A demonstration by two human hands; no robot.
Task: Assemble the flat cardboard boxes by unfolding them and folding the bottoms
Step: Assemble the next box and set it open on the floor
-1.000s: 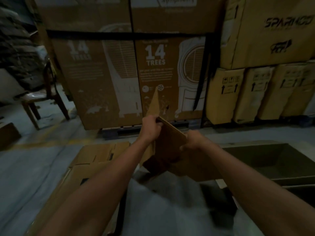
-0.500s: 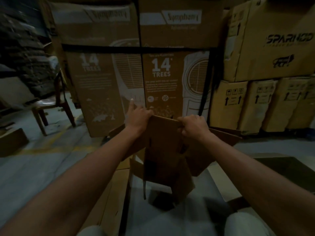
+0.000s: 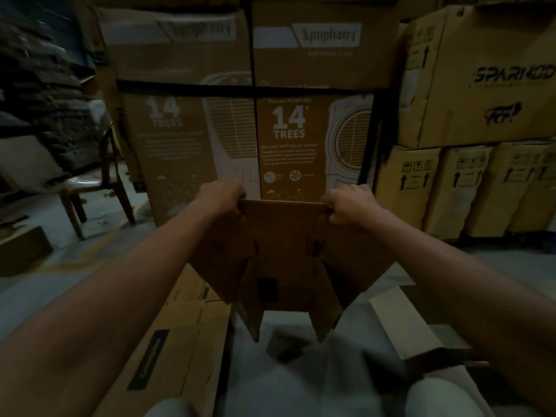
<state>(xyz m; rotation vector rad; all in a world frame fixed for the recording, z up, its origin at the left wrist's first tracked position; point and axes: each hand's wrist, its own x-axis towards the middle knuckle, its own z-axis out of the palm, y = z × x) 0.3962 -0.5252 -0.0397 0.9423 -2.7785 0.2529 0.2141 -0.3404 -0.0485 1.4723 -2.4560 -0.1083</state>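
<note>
**Box held up at arm's length so its flaps are hanging free**

Stacked printed cartons (image 3: pixel 249 115) are walling off the far side of the room, with smaller arrow-marked cartons (image 3: pixel 436 188) piled to the right and a wooden chair (image 3: pixel 96 191) standing on the grey floor (image 3: pixel 45 284) to the left. Down on that floor, flat cardboard sheets (image 3: pixel 180 332) are lying just left of the person's knees, probably waiting their turn, and an open box (image 3: pixel 421 335) is sitting to the right. The cardboard box (image 3: pixel 285 251) being worked is hanging in mid-air between both arms, well above the floor, its loose flaps dangling downward; held this high, it seems to be getting room to open out before the bottom is folded. The left hand (image 3: pixel 221 197) is clenching the top left corner of its upper edge, and the right hand (image 3: pixel 349 206) is gripping the top right corner, fingers curled over the rim, pulling the panel taut between them
</note>
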